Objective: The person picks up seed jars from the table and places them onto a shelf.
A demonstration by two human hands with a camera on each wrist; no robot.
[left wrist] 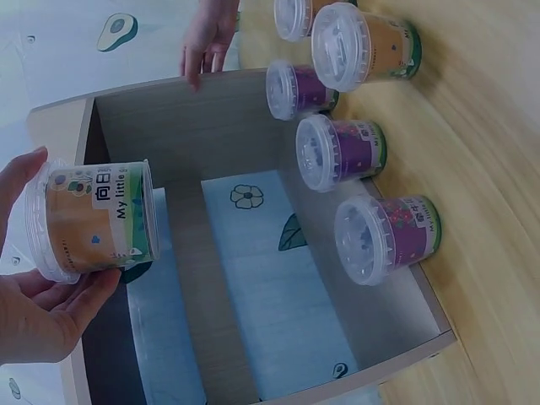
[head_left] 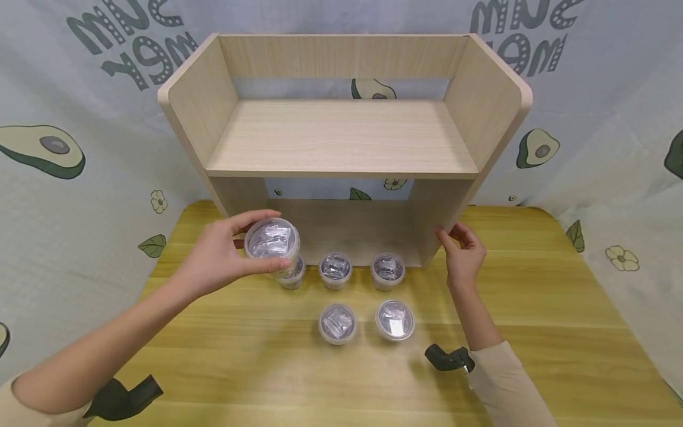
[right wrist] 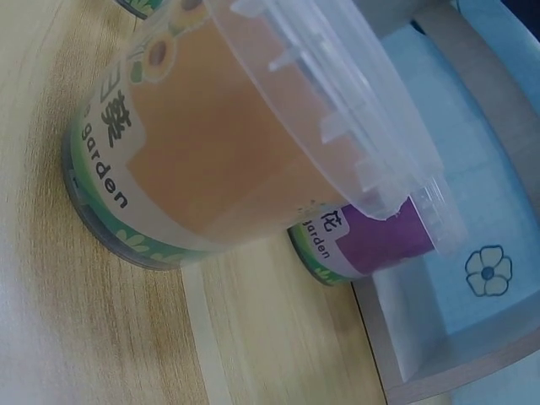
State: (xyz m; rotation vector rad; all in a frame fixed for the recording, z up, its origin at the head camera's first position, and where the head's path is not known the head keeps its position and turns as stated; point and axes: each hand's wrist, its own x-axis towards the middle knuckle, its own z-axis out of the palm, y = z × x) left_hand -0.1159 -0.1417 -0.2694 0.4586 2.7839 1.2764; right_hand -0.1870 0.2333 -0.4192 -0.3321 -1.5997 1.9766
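Observation:
My left hand [head_left: 226,252] grips a clear-lidded plastic cup [head_left: 273,240] between thumb and fingers, raised in front of the shelf's left side. An orange label reading "My little" wraps this held cup [left wrist: 97,215] in the left wrist view. My right hand [head_left: 463,255] pinches the lower front edge of the right side panel [head_left: 445,216] of a pale wooden two-tier shelf [head_left: 341,136]. Three purple-labelled cups stand in a row along the shelf's front: a left one [left wrist: 388,240], partly hidden by the held cup in the head view, a middle one [head_left: 335,270] and a right one [head_left: 388,270].
Two orange-labelled cups, a left one [head_left: 338,324] and a right one [head_left: 395,320], stand nearer me on the wooden table [head_left: 229,362]. Behind the shelf hangs a pale cloth [head_left: 80,225] printed with avocados. Dark mounts [head_left: 128,398] sit at both my wrists.

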